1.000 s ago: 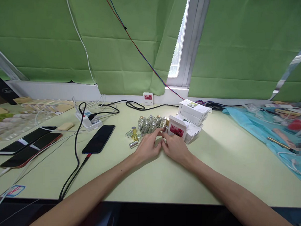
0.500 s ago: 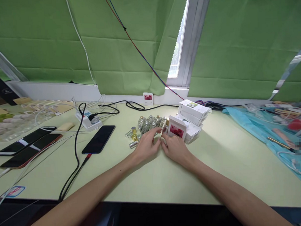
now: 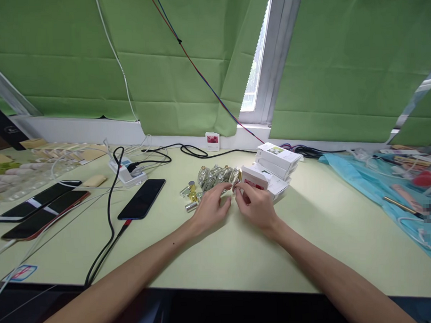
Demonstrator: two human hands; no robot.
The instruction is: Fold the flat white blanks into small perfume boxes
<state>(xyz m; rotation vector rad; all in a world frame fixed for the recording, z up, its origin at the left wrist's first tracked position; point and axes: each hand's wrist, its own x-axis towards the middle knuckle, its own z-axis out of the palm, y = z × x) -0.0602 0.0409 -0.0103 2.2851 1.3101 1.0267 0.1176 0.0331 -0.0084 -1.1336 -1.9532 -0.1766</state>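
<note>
Several small round glass bottles (image 3: 216,176) with gold-coloured necks stand in a close group on the pale table. My left hand (image 3: 213,205) is in front of them, thumb apart from the fingers, its fingertips at the lower edge of the rightmost glass bottle (image 3: 236,176). From the other side, my right hand (image 3: 256,205) has its bent fingers closed at that bottle's base. A white box with a red picture (image 3: 254,177) leans behind the right hand, partly hidden. Small gold and silver caps (image 3: 191,196) lie left of my left hand.
White boxes (image 3: 278,159) are stacked behind the right hand. A phone (image 3: 142,199) on a black cable lies left, near a power strip (image 3: 127,173) and two more dark devices (image 3: 44,214). Blue plastic sheeting (image 3: 365,184) with clutter covers the right side. Another small box (image 3: 212,141) stands by the wall.
My right hand has shifted slightly up, its fingers now raised and bent at the rightmost bottle and covering more of the red-picture box. The left hand stays nearly in place.
</note>
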